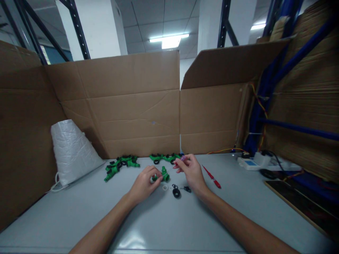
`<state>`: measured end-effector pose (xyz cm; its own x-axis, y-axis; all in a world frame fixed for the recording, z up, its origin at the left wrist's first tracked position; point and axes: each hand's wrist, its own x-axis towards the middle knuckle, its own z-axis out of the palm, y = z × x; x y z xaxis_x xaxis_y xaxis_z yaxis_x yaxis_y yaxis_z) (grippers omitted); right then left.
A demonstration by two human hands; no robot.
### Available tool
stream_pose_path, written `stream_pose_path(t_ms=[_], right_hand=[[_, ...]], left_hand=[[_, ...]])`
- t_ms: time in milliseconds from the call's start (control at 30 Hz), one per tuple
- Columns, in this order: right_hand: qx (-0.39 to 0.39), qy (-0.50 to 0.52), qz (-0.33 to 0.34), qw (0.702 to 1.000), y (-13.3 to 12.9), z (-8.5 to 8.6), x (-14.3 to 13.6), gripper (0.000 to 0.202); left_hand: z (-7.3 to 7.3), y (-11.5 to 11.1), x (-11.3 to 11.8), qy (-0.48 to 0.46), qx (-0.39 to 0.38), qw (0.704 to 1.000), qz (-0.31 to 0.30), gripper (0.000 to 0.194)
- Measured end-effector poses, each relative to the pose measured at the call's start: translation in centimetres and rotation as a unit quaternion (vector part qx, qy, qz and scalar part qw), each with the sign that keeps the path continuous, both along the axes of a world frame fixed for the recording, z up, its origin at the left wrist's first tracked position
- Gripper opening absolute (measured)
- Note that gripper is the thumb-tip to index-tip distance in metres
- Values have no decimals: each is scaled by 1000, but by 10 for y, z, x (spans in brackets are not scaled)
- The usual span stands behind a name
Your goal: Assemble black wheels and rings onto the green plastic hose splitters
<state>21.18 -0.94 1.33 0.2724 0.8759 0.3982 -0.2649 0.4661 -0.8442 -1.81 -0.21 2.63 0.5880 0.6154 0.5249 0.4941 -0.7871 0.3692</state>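
My left hand is closed on a green plastic fitting, held just above the grey table. In my right hand, closed, is a small screwdriver with a pinkish handle; its thin shaft points down-left at the fitting. Whether the tip touches it, I cannot tell. On the table below lie a thick black ring, a white ring, some smaller black rings and a small black part. Beside my right hand lies a red screwdriver.
Several green fittings with black parts lie back left, more green fittings behind my hands. A white bag stands left, a power strip with cables right. Cardboard walls and a blue rack post bound the table.
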Motion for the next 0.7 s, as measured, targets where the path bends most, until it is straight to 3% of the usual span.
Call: stream_pose_path(t_ms=[700], right_hand=[[-4, -2, 2, 1000, 1, -2, 0, 50]], left_hand=[[2, -4, 2, -4, -8, 1000, -15, 12]])
